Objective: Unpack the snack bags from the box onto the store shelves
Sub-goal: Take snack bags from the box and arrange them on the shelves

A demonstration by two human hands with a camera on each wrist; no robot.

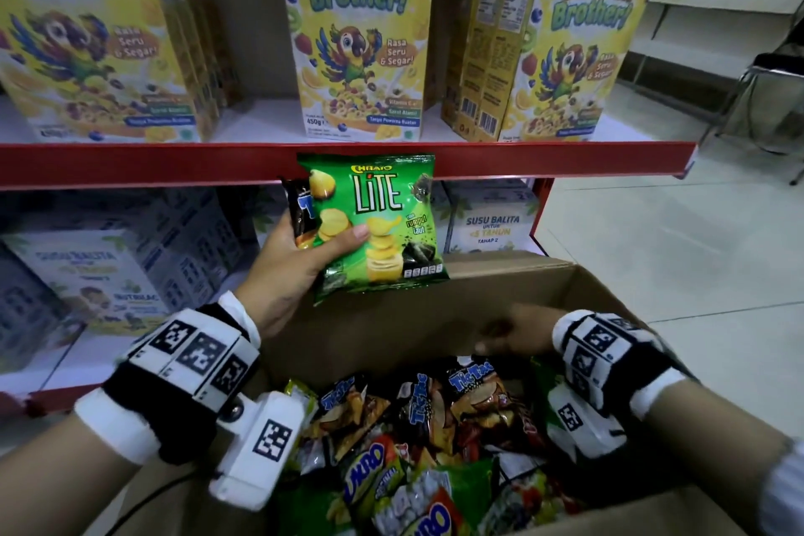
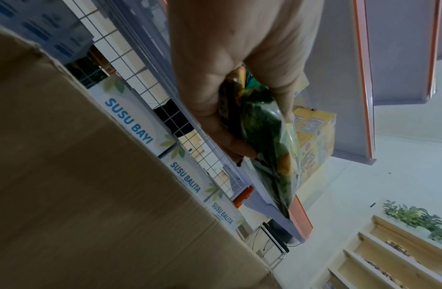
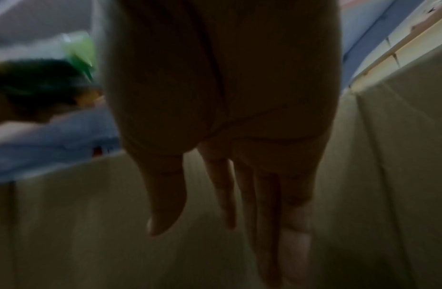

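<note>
My left hand (image 1: 300, 261) grips two snack bags together above the box: a green Chitato Lite bag (image 1: 383, 226) in front and a dark Tic Tac bag (image 1: 300, 209) behind it. The left wrist view shows the thumb and fingers (image 2: 287, 101) pinching the green bag (image 2: 272, 148) edge-on. My right hand (image 1: 509, 337) hovers inside the cardboard box (image 1: 609, 300) with straight fingers (image 3: 294, 224) and holds nothing. Several snack bags (image 1: 417, 435) fill the box. The red-edged shelf (image 1: 130, 163) runs just behind the held bags.
Yellow cereal boxes (image 1: 361, 35) stand on the upper shelf. White Susu Balita milk boxes (image 1: 491, 226) fill the lower shelf behind the held bags. A tiled floor (image 1: 674, 239) and a metal chair leg (image 1: 757, 100) lie to the right.
</note>
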